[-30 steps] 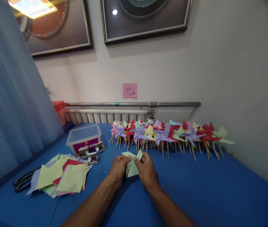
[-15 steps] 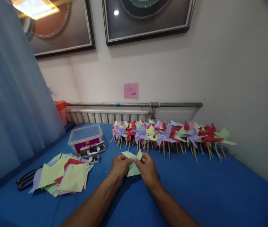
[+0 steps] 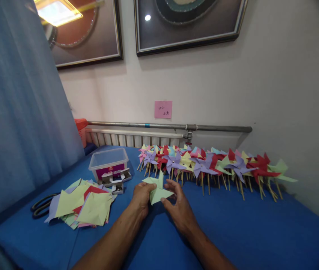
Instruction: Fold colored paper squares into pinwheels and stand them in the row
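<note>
Above the blue bed surface, my left hand point(image 3: 142, 195) pinches a light green paper pinwheel point(image 3: 157, 192) near its middle, thumb on top. Its pointed blades stick out to several sides, and no stick shows on it. Just to the right, my right hand point(image 3: 178, 200) has its fingers parted, with the thumb close to one blade tip; whether it touches the paper I cannot make out. Beyond my hands stand rows of finished pinwheels point(image 3: 201, 165) on thin sticks, in purple, red, yellow, green and blue.
At the left lies a pile of cut paper sheets point(image 3: 96, 208), with black scissor handles point(image 3: 42, 205) beside it. Behind the pile are a clear plastic box point(image 3: 108, 165) and small open cartons point(image 3: 118, 187). A radiator point(image 3: 131, 139) and pipe point(image 3: 165, 126) run along the wall.
My right fingers have come away from the paper and spread. The pinwheel has turned in my left hand, showing its blades more openly. The view has shifted slightly left.
</note>
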